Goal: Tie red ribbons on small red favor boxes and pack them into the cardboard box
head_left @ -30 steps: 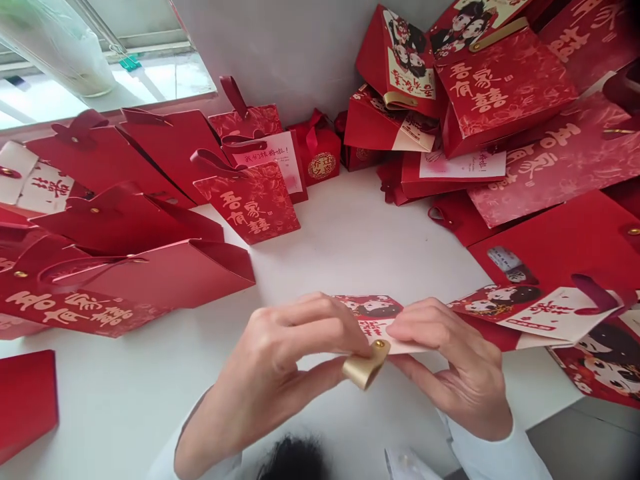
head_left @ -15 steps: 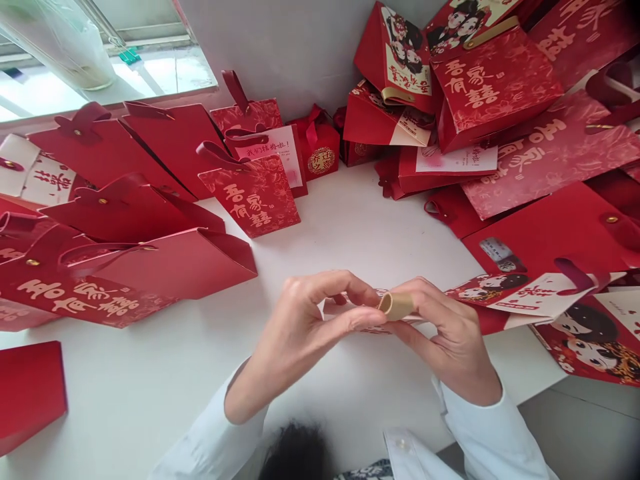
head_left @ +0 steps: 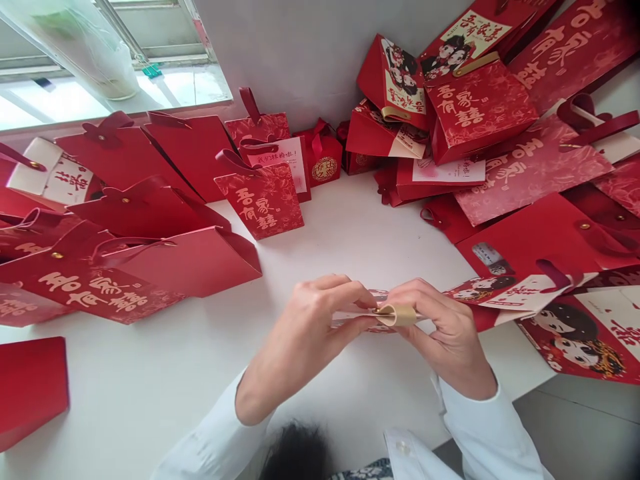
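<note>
While held at 6 o'clock above white table (head_left: 350, 253), paper card (head_left: 355, 319) with gold band (head_left: 397, 315) sits pinched between left hand (head_left: 307, 327) and right hand (head_left: 443, 330), fingers together; light, thin, fairly stiff, best held by edges; red gift bag (head_left: 263, 200) at 11 o'clock.

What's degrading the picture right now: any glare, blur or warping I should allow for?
In the head view, the window at upper left is blown out by glare, and wide-angle warping bends its frame; a dark, out-of-focus tuft intrudes at bottom centre; the left hand, right hand and gold band look reasonably sharp.
</note>
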The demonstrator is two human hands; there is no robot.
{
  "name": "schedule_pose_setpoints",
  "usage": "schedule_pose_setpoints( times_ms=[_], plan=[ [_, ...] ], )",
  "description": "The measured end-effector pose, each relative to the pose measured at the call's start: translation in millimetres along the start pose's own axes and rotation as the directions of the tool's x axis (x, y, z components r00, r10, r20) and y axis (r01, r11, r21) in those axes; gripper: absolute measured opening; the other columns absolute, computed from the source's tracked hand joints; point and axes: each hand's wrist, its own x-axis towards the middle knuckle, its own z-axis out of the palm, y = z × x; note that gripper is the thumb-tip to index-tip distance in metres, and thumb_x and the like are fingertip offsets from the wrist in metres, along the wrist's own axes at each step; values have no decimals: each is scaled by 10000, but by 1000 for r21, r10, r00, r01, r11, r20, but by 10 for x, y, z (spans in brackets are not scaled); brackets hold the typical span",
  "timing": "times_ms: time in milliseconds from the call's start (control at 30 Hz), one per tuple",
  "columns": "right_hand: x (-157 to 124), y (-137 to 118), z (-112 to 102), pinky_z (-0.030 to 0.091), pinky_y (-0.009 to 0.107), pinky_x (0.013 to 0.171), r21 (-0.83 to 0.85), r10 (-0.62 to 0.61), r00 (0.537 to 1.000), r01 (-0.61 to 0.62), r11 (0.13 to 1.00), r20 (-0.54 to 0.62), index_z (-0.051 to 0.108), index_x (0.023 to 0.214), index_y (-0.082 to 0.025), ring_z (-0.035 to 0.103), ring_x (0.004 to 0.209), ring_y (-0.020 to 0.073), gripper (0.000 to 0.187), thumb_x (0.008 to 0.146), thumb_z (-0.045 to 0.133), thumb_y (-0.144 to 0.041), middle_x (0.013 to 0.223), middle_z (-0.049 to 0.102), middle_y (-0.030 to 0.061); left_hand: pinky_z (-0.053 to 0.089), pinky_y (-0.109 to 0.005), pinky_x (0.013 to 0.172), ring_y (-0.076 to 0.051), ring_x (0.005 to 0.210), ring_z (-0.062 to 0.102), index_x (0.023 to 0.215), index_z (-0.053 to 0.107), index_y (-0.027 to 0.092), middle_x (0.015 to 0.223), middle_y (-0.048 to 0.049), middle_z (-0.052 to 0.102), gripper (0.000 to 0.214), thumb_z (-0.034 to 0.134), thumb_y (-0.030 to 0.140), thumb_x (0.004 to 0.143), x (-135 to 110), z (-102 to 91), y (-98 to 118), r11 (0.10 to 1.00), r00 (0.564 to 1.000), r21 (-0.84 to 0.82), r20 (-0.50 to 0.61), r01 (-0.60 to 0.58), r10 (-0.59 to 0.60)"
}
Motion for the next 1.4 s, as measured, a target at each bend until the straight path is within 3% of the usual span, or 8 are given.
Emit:
schedule_pose_setpoints(
  times_ms=[367, 733, 933, 1100, 1167, 1233, 1300, 1400],
  plan=[
    [18, 4, -18, 476, 311, 731, 72, -53, 997, 48, 996, 61, 626, 970, -203, 574, 849, 174, 109, 911, 549, -154, 894, 637, 34, 495, -117, 699, -60, 712, 593, 806, 685, 160, 768, 19, 628, 96, 602, 117, 828, 22, -25, 2, 979, 997, -201, 77, 30, -15],
    [7, 28, -10, 468, 314, 744, 94, -38, 995, 29, 995, 96, 633, 946, -220, 578, 854, 174, 122, 898, 561, -135, 868, 637, 18, 401, -114, 602, -37, 643, 524, 804, 620, 177, 754, 50, 598, 149, 560, 43, 830, -49, -48, 58, 999, 997, -25, 73, -25, 27],
    [164, 43, -31, 449, 344, 822, 88, -66, 980, 50, 995, 187, 633, 939, -249, 563, 912, 195, 109, 922, 536, -202, 890, 652, 16, 390, -197, 607, -87, 658, 525, 907, 594, 206, 841, 29, 602, 64, 614, 209, 846, -159, -193, 82, 986, 988, 165, 153, -12, -14],
    [280, 103, 64, 438, 344, 856, -41, 77, 983, -85, 996, -165, 518, 1183, -254, 536, 982, 211, 503, 753, 745, -382, 1125, 556, 51, 435, -238, 748, -141, 879, 588, 1175, 511, 267, 1025, -3, 623, 260, 519, 261, 915, -272, -390, 100, 986, 959, 168, 283, -21, -27],
    [248, 119, 105, 448, 322, 796, -33, 141, 965, -152, 988, -219, 532, 1137, -250, 550, 882, 189, 447, 763, 730, -397, 1030, 579, 35, 446, -237, 767, -138, 912, 595, 1247, 474, 274, 1063, -15, 629, 304, 432, 215, 952, -259, -384, 117, 992, 943, 117, 333, -54, 12],
    [169, 133, 131, 459, 300, 755, 67, 213, 965, -205, 977, -153, 552, 1073, -248, 566, 815, 169, 297, 834, 653, -391, 952, 602, 22, 453, -235, 745, -135, 880, 606, 1192, 538, 262, 1036, -20, 639, 294, 378, 171, 962, -224, -343, 126, 989, 928, 107, 367, -106, 59],
    [66, 137, 140, 469, 291, 780, 194, 275, 959, -258, 946, -70, 552, 1071, -246, 590, 868, 171, 228, 901, 557, -398, 979, 619, 33, 453, -229, 700, -125, 805, 611, 1043, 620, 235, 963, -17, 649, 278, 368, 154, 959, -182, -302, 115, 981, 953, 150, 294, -127, 79],
    [-72, 102, 144, 448, 320, 902, 324, 329, 944, -307, 895, -14, 514, 1181, -231, 554, 1079, 208, 351, 936, 459, -476, 1150, 592, 80, 457, -234, 682, -127, 790, 599, 1020, 605, 213, 964, -18, 640, 166, 499, 163, 902, -108, -292, 64, 960, 995, 263, 0, -98, 101]
  ],
)
